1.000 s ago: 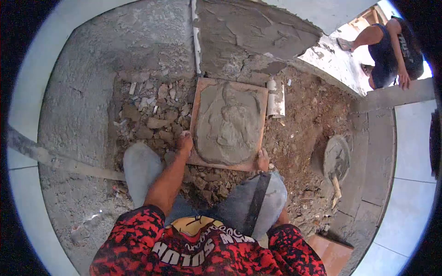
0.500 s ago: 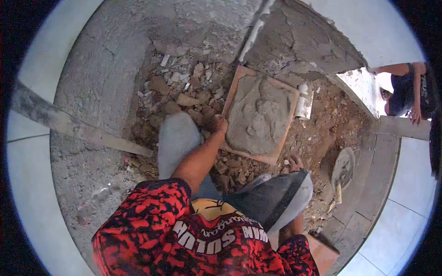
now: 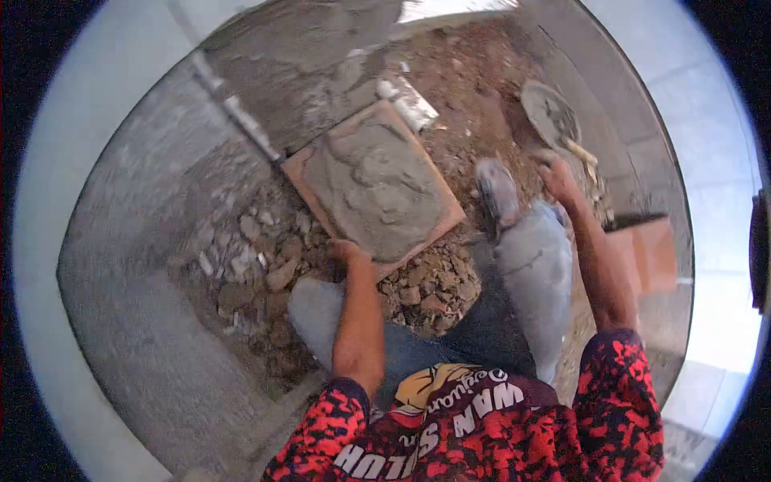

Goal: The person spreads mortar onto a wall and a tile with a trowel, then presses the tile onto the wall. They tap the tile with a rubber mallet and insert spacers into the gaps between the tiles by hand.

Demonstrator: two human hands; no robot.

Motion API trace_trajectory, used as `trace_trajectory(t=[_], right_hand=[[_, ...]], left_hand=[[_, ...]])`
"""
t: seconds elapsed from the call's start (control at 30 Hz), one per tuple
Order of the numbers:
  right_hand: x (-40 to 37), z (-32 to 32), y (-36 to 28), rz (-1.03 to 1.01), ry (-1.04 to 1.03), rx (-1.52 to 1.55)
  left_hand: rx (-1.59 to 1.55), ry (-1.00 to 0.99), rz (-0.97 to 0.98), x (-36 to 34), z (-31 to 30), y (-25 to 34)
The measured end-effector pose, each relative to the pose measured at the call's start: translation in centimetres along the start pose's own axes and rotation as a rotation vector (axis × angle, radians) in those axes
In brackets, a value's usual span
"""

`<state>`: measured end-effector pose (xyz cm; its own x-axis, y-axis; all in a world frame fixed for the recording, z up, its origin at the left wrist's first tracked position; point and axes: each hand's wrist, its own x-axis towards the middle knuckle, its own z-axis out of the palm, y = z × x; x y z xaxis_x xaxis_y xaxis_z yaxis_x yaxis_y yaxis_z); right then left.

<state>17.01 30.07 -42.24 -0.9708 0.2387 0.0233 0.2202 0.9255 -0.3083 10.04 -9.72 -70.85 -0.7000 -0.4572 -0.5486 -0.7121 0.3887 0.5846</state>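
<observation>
A square terracotta tile [image 3: 450,215] lies on the rubble, its upper face coated with wet grey mortar [image 3: 377,181]. My left hand [image 3: 348,252] grips the tile's near-left edge, fingers partly hidden by the edge. Over on the right, my right hand [image 3: 556,173] is extended with its fingers apart, just short of the wooden handle of a round-bladed trowel [image 3: 549,114]. Grey mortar smears the trowel's blade, which rests on the dirt. Nothing shows in the right hand.
A short white pipe piece [image 3: 411,104] lies beyond the tile. Broken rubble [image 3: 430,289] covers the ground between my knees. My foot [image 3: 498,191] stands right of the tile. More terracotta tiles [image 3: 646,251] sit at the right, beside the grey ledge [image 3: 634,120].
My view has turned rightward. My right arm has come out from beside my leg and stretched toward the trowel. My left hand remains on the tile's edge. The other person has left view.
</observation>
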Motion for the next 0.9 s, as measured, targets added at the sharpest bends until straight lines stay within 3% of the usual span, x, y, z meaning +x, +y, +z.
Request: trace_trajectory(t=[0.13,0.27,0.33,0.37,0.43,0.5,0.57,0.6,0.67,0.73,0.8,0.87,0.9], right_hand=[[2.4,1.9,0.7,-0.162,0.123,0.093],[9.1,3.6,1.1,-0.252,0.072,0.254],[13.3,3.3,-1.3,-0.07,0.053,0.386],[15.9,3.9,-1.1,-0.078,0.048,0.397],[20.4,5.5,-0.6,0.049,-0.13,0.503],[25.4,7.1,-1.8,0.017,0.12,0.722],[29.2,7.4,-2.4,-0.032,0.099,0.784],[31.2,7.7,-2.8,-0.063,0.086,0.831],[35.5,7.0,-3.7,-0.114,0.086,0.831],[40.5,6.5,-4.2,-0.192,0.189,0.729],[46.2,7.0,-4.7,-0.327,0.277,0.728],[51.8,7.8,-4.9,-0.42,0.289,0.583],[54.1,8.3,-4.9,-0.452,0.334,0.542]], left_hand=[[0.046,0.007,0.074,1.3,-0.6,-0.5],[0.179,0.006,0.16,2.4,-1.8,-0.9],[0.313,-0.014,0.213,1.9,-3.3,-1.2],[0.408,-0.041,0.241,1.2,-4.6,-1.3],[0.621,-0.104,0.308,-0.5,-7.3,-0.5],[0.796,-0.151,0.341,-2.4,-9.6,2.3],[0.832,-0.126,0.327,-4.1,-11.1,4.6],[0.668,0.017,0.264,-5.6,-11.7,7.8],[-0.019,0.359,0.12,-8.7,-12.0,16.4],[-0.509,0.579,0.107,-11.8,-12.8,24.7],[-0.325,0.63,0.597,-12.7,-15.6,29.2],[-0.289,0.835,0.67,-17.5,-16.1,38.0],[-0.245,0.869,0.858,-18.5,-17.2,40.3]])
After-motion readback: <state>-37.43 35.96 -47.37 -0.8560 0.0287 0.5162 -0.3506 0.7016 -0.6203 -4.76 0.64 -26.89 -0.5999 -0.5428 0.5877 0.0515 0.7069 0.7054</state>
